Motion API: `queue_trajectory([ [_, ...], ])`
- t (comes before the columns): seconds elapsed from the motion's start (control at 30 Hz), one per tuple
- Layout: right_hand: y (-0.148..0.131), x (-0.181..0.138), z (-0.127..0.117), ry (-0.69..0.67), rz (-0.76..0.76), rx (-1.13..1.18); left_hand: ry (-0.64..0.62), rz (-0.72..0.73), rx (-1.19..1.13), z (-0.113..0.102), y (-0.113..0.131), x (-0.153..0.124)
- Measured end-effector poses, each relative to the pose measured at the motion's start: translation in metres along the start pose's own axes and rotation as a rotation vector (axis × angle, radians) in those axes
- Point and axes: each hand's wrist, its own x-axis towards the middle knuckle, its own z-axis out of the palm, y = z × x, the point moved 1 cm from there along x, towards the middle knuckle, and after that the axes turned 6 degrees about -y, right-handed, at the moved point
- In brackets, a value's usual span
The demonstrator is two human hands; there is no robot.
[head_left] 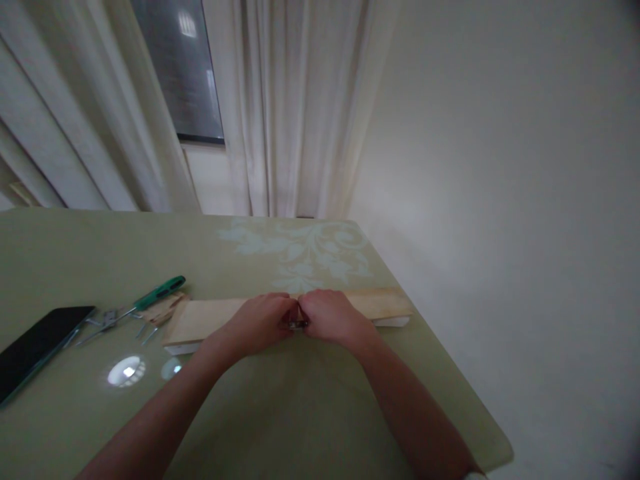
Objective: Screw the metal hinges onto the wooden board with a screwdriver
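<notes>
A: What lies toward the table's [280, 427] left?
B: A phone [45, 343], running out of view, then a small bracket [109, 318] by the shaft of a green screwdriver [161, 292]. Wood scraps [163, 309] lie just beside the board's [205, 319] left end.
A: And the board?
B: It lies flat, well short of the far edge, roughly in line with it, its right end close to the table's right edge.
A: The left hand [265, 319]?
B: Fingers curled at the board's middle, on its near side, beside a small metal part [299, 325].
A: The right hand [333, 317]?
B: Curled against that part from the other side, the two hands almost meeting. Whether either is clamped on it cannot be told; the fingertips are hidden.
A: Which step is this?
B: Probably two-handed handling or placing of the metal part at the board's near edge.
A: What would the next move call for?
B: Likely a steady part, squared to that edge, and a board that doesn't slide.
</notes>
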Motion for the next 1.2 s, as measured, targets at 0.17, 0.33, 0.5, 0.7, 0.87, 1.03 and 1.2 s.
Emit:
queue_trajectory([
  [0.17,0.0003,-0.0004,-0.0007,0.002,-0.01,0.006,-0.012,0.004,-0.014,-0.0022,-0.0011,-0.0011],
  [0.33,0.0017,0.0018,0.0017,0.006,-0.009,0.007,-0.012,-0.001,0.0,-0.0013,-0.002,-0.0021],
  [0.5,0.0025,0.0018,0.002,0.001,-0.007,0.005,-0.005,-0.004,0.007,-0.0012,-0.0017,-0.0037],
  [0.7,0.0053,-0.0002,0.0012,0.001,-0.012,0.002,-0.002,-0.018,0.015,0.0011,-0.004,-0.0022],
  [0.87,0.0067,0.0016,0.0025,0.001,-0.025,0.002,0.004,-0.006,0.026,0.0044,-0.0076,-0.0017],
  [1.03,0.0078,0.0034,0.0049,0.006,-0.034,0.003,0.0,-0.017,0.032,0.0045,-0.0082,-0.0019],
  [1.2,0.0082,0.0031,0.0056,-0.002,-0.038,0.003,-0.019,-0.025,0.039,0.0015,-0.0069,-0.0018],
])
